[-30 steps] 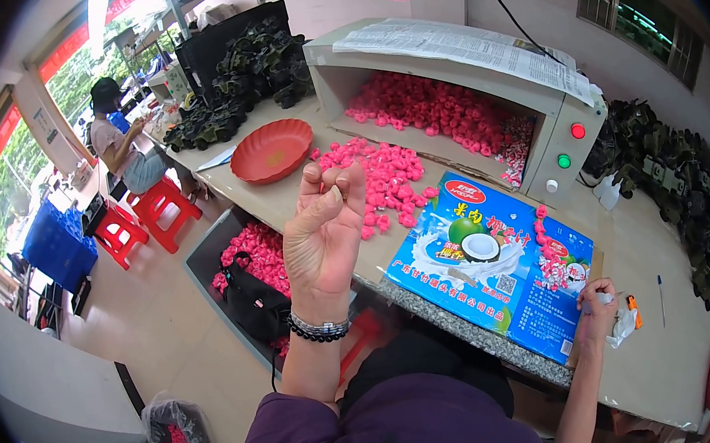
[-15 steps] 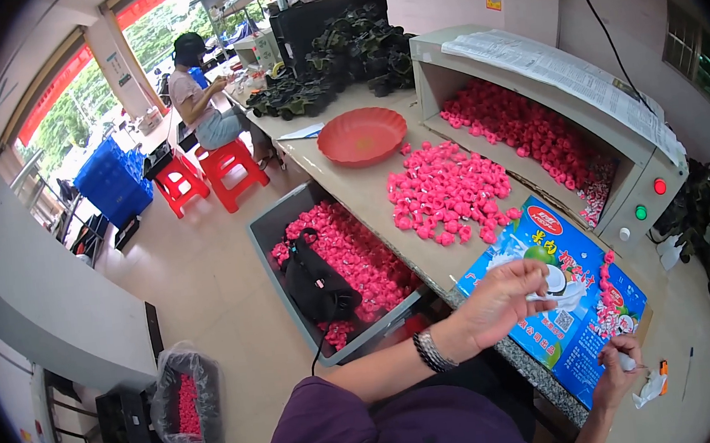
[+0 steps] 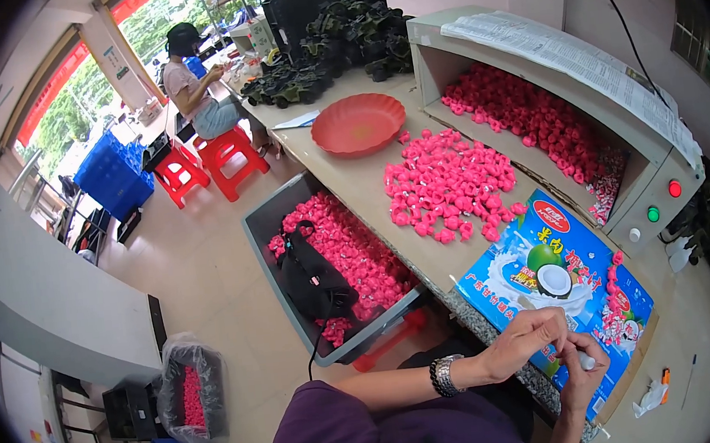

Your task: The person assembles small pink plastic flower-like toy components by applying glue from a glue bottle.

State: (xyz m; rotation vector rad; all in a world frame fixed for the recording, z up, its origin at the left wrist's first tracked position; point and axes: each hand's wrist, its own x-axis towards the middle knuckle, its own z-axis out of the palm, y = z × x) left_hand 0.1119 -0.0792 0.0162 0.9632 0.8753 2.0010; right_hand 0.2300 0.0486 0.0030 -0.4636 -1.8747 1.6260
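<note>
My left hand (image 3: 527,343) and my right hand (image 3: 577,378) meet over the near edge of a blue printed cardboard sheet (image 3: 497,280). The left fingers are pinched together, and anything between them is hidden. In my closed right hand is a small white squeeze bottle (image 3: 588,360), its rounded end showing. On the sheet's right side lie a row of small pink pieces (image 3: 612,282) and a patch of pink-and-white bits (image 3: 615,326). Beyond the sheet, a loose pile of pink flower-like pieces (image 3: 450,182) spreads over the table.
A grey box-shaped machine (image 3: 664,192) holds more pink pieces. A red round tray (image 3: 359,125) stands farther back, near dark green artificial leaves (image 3: 354,38). Below the table's left edge, a grey bin (image 3: 266,256) carries pink pieces and a black bag (image 3: 313,277). Another person (image 3: 202,95) sits far left.
My hands were apart and have come together at the sheet's near edge. The left hand moved down toward me; the right moved left with the white squeeze bottle.
</note>
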